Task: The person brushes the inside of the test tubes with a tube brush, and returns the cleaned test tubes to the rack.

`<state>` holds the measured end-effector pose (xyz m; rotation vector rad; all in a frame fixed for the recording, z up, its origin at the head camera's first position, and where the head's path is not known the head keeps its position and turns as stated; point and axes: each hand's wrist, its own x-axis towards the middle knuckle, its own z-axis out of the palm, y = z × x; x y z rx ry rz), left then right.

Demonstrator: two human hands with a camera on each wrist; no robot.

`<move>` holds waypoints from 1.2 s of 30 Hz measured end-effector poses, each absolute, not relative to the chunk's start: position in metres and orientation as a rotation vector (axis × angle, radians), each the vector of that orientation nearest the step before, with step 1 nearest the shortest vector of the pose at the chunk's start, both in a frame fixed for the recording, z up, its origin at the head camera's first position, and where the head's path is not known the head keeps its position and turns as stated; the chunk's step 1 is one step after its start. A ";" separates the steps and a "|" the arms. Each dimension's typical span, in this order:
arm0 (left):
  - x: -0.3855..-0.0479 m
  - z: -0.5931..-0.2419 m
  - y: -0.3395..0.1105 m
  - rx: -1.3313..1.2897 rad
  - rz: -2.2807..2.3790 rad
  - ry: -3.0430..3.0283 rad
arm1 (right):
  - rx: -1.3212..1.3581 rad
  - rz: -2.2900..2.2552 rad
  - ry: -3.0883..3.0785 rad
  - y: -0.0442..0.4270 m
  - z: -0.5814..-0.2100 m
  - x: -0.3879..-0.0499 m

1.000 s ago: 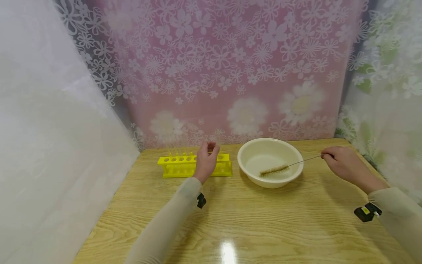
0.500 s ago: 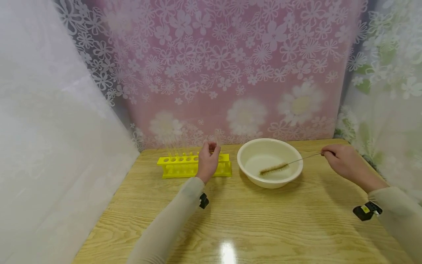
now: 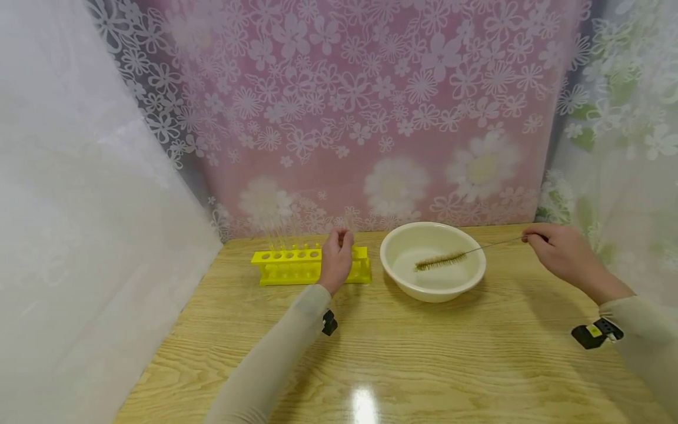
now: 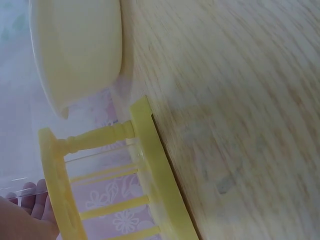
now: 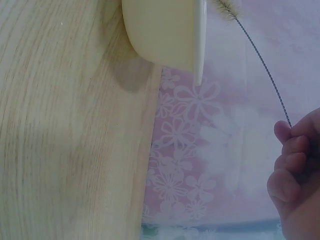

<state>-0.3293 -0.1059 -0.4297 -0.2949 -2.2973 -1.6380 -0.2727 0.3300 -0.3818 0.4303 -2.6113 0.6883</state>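
Observation:
My right hand (image 3: 567,253) grips the thin twisted-wire handle of a test tube brush (image 3: 441,260). The tan bristles hang over the white basin (image 3: 389,272), and in the right wrist view the wire (image 5: 265,70) runs up from my curled fingers. Over the right part of a yellow test tube rack (image 3: 286,281), my left hand (image 3: 336,262) pinches a clear test tube (image 4: 22,192), faint in the left wrist view. The hand hides part of the rack's top. Several clear test tubes (image 3: 272,235) stand in the rack's left part.
The wooden table (image 3: 424,359) stretches in front of the rack and basin. A pink flowered curtain (image 3: 339,118) hangs close behind them. White sheeting (image 3: 95,235) stands at the left, and a green-flowered curtain (image 3: 625,194) at the right.
My right hand has shifted slightly right and up, drawing the brush a little with it. My left hand has moved very slightly right and stays at the rack.

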 end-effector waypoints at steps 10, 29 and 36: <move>-0.334 -0.430 -0.102 -0.305 -1.643 -2.257 | 0.379 0.729 -2.638 0.332 -0.379 -0.273; -0.342 -0.406 -0.094 -0.421 -1.839 -2.023 | 0.357 0.729 -2.631 0.333 -0.377 -0.270; -0.345 -0.393 -0.093 -0.434 -1.918 -1.899 | 0.377 0.709 -2.604 0.332 -0.375 -0.273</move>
